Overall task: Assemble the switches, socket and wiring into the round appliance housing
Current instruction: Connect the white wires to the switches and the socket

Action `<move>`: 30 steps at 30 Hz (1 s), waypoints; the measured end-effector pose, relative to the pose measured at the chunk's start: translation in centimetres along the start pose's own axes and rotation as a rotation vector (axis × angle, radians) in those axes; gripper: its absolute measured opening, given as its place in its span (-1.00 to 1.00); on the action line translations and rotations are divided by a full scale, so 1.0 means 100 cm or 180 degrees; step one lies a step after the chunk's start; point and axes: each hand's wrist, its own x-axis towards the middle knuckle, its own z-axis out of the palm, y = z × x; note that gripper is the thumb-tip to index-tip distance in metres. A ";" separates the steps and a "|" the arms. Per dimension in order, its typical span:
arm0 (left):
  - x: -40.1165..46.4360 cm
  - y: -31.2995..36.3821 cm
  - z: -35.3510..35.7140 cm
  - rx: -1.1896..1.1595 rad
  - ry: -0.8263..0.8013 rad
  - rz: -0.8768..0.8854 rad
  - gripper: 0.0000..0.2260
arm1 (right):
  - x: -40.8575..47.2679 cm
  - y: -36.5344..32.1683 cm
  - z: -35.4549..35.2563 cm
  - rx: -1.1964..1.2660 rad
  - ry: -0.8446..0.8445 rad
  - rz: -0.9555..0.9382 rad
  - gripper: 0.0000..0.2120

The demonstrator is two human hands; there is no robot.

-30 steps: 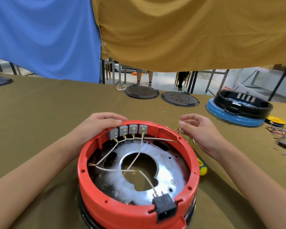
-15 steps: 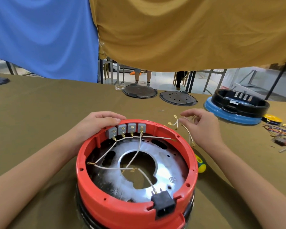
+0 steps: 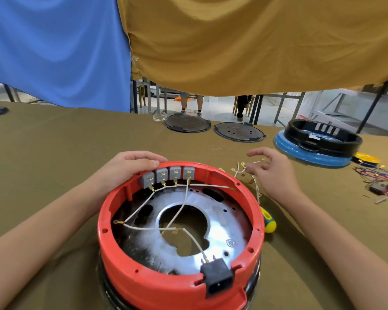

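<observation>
A round red housing (image 3: 179, 285) sits on the cloth-covered counter (image 3: 54, 153) just in front of me. Four grey switches (image 3: 166, 175) line its far inner wall, white wires (image 3: 182, 204) cross its metal floor, and a black socket (image 3: 217, 277) sits in the near rim. My left hand (image 3: 126, 168) rests on the far rim, fingers curled over it beside the switches. My right hand (image 3: 273, 173), just right of the housing, pinches a loose wire bundle (image 3: 244, 173). A yellow-green screwdriver handle (image 3: 268, 221) lies beside the housing.
</observation>
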 end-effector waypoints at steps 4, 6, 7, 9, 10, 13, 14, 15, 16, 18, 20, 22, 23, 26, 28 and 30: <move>0.000 0.000 0.001 -0.0011 0.0030 0.0010 -0.73 | 0.002 -0.003 0.000 0.0419 -0.0218 0.0097 -0.70; 0.000 0.001 0.002 -0.0017 0.0043 0.0014 -0.74 | 0.002 -0.003 -0.002 0.0409 -0.0143 0.0105 -0.73; -0.001 0.002 0.002 -0.0005 0.0045 0.0014 -0.74 | 0.003 -0.002 -0.003 0.0297 -0.0071 0.0065 -0.75; -0.001 0.002 0.002 0.0000 0.0047 0.0003 -0.74 | 0.003 -0.001 -0.005 0.0038 0.0055 -0.0062 -0.79; -0.002 0.002 0.002 -0.0013 0.0051 0.0001 -0.73 | 0.003 -0.002 -0.006 -0.0022 0.0080 -0.0117 -0.81; -0.003 0.002 0.003 -0.0038 0.0070 0.0002 -0.75 | 0.003 -0.001 -0.005 -0.0254 0.0058 -0.0268 -0.83; -0.002 0.002 0.004 -0.0037 0.0067 0.0007 -0.75 | 0.002 -0.001 -0.005 -0.0401 0.0086 -0.0359 -0.84; -0.002 0.002 0.003 -0.0030 0.0064 0.0008 -0.75 | 0.003 -0.001 -0.005 -0.0489 0.0135 -0.0433 -0.85; -0.002 0.002 0.003 -0.0022 0.0062 0.0006 -0.75 | 0.004 -0.001 -0.006 -0.0487 0.0182 -0.0469 -0.85; -0.002 0.002 0.002 -0.0022 0.0054 -0.0001 -0.75 | 0.006 -0.001 -0.009 -0.0302 0.0267 -0.0494 -0.85; -0.002 0.001 0.002 -0.0025 0.0030 0.0005 -0.74 | 0.008 0.000 -0.011 -0.0066 0.0471 -0.0507 -0.84; -0.002 0.002 0.002 -0.0023 0.0023 0.0012 -0.74 | 0.009 0.002 -0.012 0.0094 0.0715 -0.0509 -0.82; -0.002 0.002 0.002 -0.0018 0.0033 0.0016 -0.74 | 0.009 0.003 -0.012 0.0259 0.0791 -0.0466 -0.81; -0.001 0.001 0.002 0.0031 0.0053 0.0024 -0.74 | 0.009 0.003 -0.011 0.1031 0.0779 -0.0166 -0.82; -0.002 0.002 0.002 0.0021 0.0037 0.0030 -0.74 | 0.006 0.000 -0.011 0.1523 0.0642 0.0022 -0.86; -0.003 0.002 0.003 0.0020 0.0036 0.0048 -0.75 | 0.003 -0.006 -0.009 0.1768 0.0473 0.0098 -0.87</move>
